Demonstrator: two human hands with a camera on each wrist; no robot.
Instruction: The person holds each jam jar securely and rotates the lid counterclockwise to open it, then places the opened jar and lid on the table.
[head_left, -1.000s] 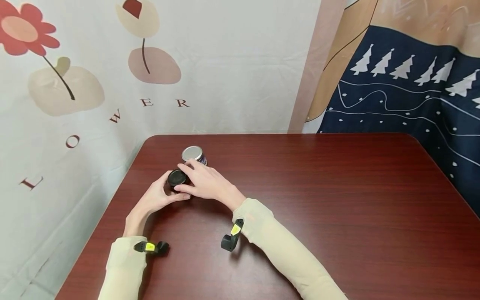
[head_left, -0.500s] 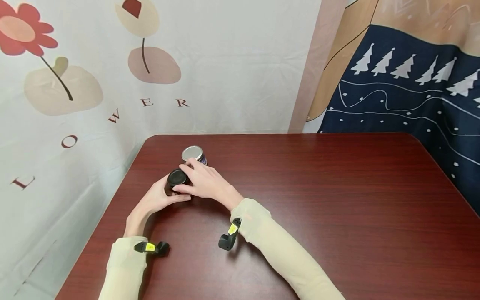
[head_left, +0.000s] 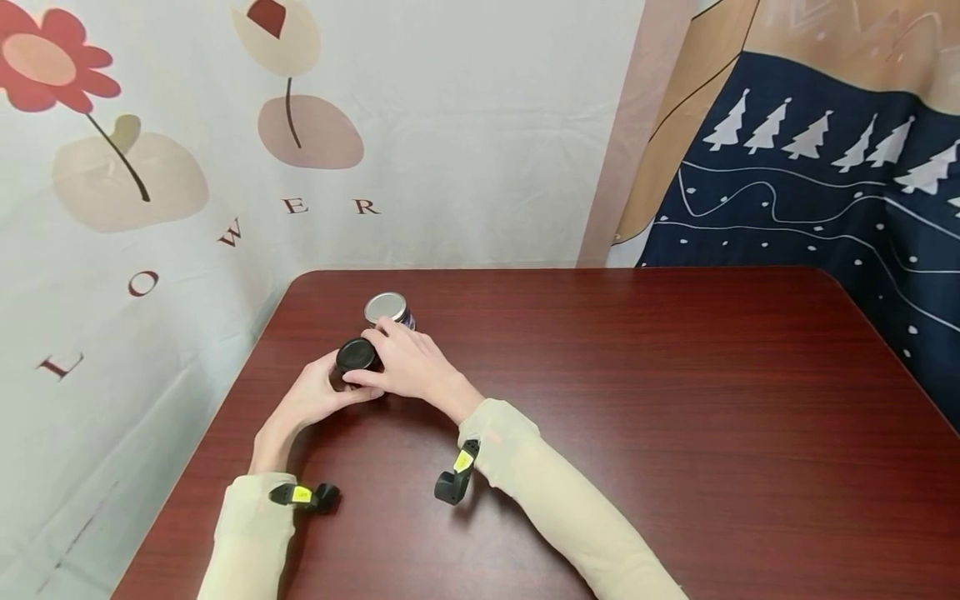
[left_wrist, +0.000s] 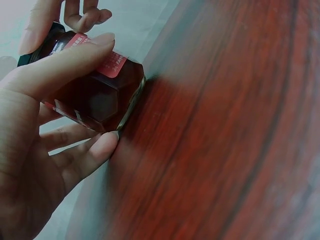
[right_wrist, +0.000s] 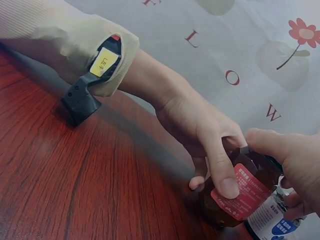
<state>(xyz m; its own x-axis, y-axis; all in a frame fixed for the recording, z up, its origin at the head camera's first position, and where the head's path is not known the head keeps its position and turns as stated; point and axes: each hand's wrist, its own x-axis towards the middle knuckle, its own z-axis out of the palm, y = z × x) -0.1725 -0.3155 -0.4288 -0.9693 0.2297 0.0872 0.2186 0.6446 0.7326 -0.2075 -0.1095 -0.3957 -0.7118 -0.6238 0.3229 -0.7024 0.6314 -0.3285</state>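
A small dark glass jar with a faceted body (left_wrist: 102,97) stands on the table at the left in the head view. Its lid (head_left: 357,354) is black, and a red label (right_wrist: 243,192) wraps its side. My left hand (head_left: 315,390) grips the jar's body, thumb across the label in the left wrist view. From the other side my right hand (head_left: 415,363) holds the black lid between thumb and fingers. Just behind the right fingertips sits a second jar (head_left: 386,307) with a silver lid; its white and blue label (right_wrist: 272,220) shows in the right wrist view.
The dark red wooden table (head_left: 645,433) extends far to the right of both hands. Behind it hangs a pale cloth (head_left: 465,150) with flowers and letters. A navy cloth (head_left: 802,192) with white trees hangs at the right.
My right wrist and forearm have shifted slightly left, and the right thumb sits a little further left at the lid. The left hand and both jars stay about where they were.
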